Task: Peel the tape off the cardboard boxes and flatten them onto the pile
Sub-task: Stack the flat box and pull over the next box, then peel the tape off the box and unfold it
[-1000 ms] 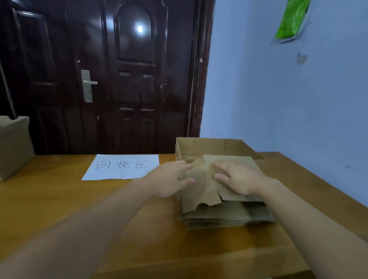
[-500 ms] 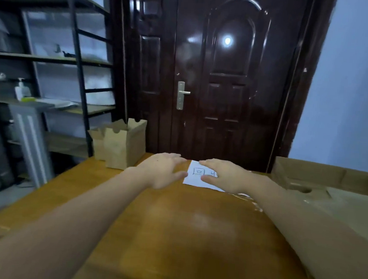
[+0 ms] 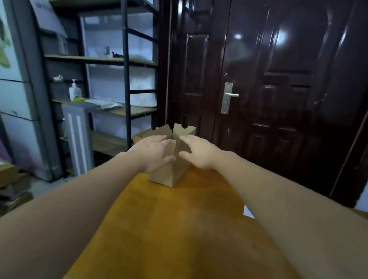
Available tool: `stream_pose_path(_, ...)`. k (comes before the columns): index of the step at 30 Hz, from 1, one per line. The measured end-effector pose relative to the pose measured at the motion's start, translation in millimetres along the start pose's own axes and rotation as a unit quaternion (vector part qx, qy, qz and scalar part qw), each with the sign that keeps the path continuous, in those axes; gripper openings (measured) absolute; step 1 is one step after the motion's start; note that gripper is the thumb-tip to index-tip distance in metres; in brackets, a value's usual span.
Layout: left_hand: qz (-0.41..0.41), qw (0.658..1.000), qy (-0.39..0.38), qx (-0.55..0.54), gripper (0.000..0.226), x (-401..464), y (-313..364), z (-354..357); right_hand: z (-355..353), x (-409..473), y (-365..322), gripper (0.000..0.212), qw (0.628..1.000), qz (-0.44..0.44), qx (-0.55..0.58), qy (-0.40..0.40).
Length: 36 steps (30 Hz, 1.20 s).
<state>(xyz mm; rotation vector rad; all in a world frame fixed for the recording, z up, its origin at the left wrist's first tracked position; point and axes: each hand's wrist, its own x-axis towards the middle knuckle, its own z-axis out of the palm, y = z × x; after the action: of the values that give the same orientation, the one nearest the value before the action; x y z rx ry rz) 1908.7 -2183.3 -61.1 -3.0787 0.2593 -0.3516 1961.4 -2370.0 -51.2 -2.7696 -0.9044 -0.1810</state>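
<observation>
Both hands are reaching for a small cardboard box (image 3: 172, 160) that is standing upright at the far end of the bench (image 3: 182, 238), close to its far left edge, with its top flaps sticking up open. The left hand (image 3: 153, 154) is lying against the box's near left face with its fingers (image 3: 164, 142) straight and slightly apart; the right hand (image 3: 196, 152) is coming in at the right side with its fingers spread apart, and whether it is touching the cardboard cannot be told. Neither hand is gripping anything. The main risk is judged to be the position: because the box is sitting so near the edge, an uneven push from one hand is likely to slide or tip it off toward the floor. Light cardboard is also prone to crumpling if squeezed. No tape is showing from this view, so a hidden strip may resist flattening.
</observation>
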Motion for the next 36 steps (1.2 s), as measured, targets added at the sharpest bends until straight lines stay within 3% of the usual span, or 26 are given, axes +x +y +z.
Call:
stream_pose_path(4, 0.002, 1.0, 0.008, 0.001, 0.073, 21.8, -13.4, 12.6, 21.6, 45.8, -2.3, 0.065, 1.0, 0.027, 0.01, 0.011)
stream_pose_path(8, 0.023, 0.999, 0.025, -0.001, 0.073, 32.0, -11.2, 23.3, 41.8, 60.2, 4.6, 0.015, 0.993, 0.045, 0.058, 0.096)
stream_pose_path(13, 0.069, 0.991, 0.099, 0.06, 0.079, 25.7, 4.2, 28.2, 42.0, 23.2, 20.2, 0.003, 0.986, 0.047, 0.096, 0.13)
stream_pose_path(16, 0.086, 0.983, 0.151, 0.056, 0.082, 7.8, 24.5, 21.9, 31.0, -18.9, 31.6, 0.005, 0.986, 0.037, 0.123, 0.108)
stream_pose_path(21, 0.095, 0.99, 0.104, 0.025, 0.084, -35.7, 47.4, 14.3, 5.0, -107.9, 38.2, 0.009, 0.989, 0.015, 0.132, 0.059)
stream_pose_path(25, 0.041, 0.989, 0.068, -0.121, 0.09, -85.3, 78.5, 10.2, -10.8, -187.7, 33.7, 0.019, 0.983, 0.029, 0.169, 0.07)
stream_pose_path(30, 0.077, 0.988, 0.042, -0.129, 0.055, -136.3, 126.9, 21.8, -10.0, -273.0, 34.3, 0.008, 0.954, 0.067, 0.261, 0.132)
stream_pose_path(31, 0.086, 0.985, 0.045, -0.144, 0.054, -143.2, 136.6, 23.5, -8.5, -284.8, 38.9, 0.015, 0.948, 0.087, 0.273, 0.14)
stream_pose_path(34, 0.103, 0.98, 0.073, -0.154, 0.043, -161.2, 166.6, 26.7, 0.3, -319.3, 51.2, 0.067, 0.944, 0.162, 0.265, 0.111)
stream_pose_path(36, 0.101, 0.982, 0.086, -0.134, 0.042, -172.4, 184.2, 29.1, 10.2, -339.9, 53.3, 0.085, 0.952, 0.162, 0.249, 0.078)
